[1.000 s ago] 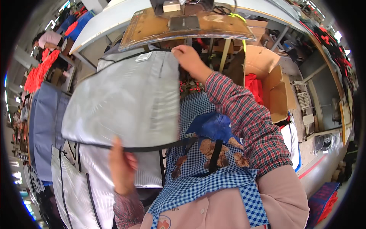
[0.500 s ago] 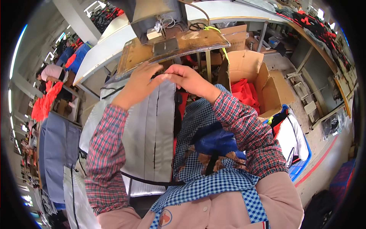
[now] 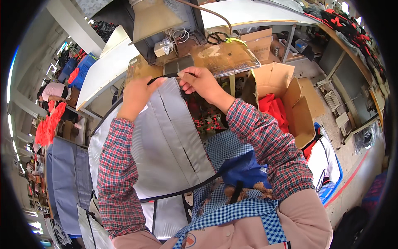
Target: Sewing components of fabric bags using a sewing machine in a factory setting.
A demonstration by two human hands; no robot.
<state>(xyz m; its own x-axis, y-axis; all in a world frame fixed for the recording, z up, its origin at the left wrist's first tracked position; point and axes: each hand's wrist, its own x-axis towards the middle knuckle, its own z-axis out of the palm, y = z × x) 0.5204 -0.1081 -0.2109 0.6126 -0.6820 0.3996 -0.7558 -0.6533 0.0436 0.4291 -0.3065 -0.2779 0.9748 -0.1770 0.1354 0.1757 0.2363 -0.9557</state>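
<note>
A silver-grey padded panel (image 3: 153, 141) with black edging and stitched seams hangs in front of me over the checked apron (image 3: 224, 145). My left hand (image 3: 137, 95) grips its top edge, thumb pointing right along the binding. A little to the right, my right hand (image 3: 203, 85) pinches the same top edge near the corner with curled fingers. Both hands are just below a worn wooden board (image 3: 219, 56) bearing a dark plate and a metal machine housing (image 3: 153, 20). More silver pieces (image 3: 170, 216) lie beneath the panel.
An open cardboard box (image 3: 302, 112) with red fabric (image 3: 273, 110) stands at the right, beside a blue basket (image 3: 331, 186) of white pieces. Grey-blue fabric (image 3: 66, 174) hangs at the left. Black scissors (image 3: 215, 38) lie on the board. A co-worker (image 3: 54, 91) bends at the far left.
My left hand has come up from the panel's lower edge to its top edge. Since half a second ago the hands have drawn slightly apart along that edge, and the panel has tilted.
</note>
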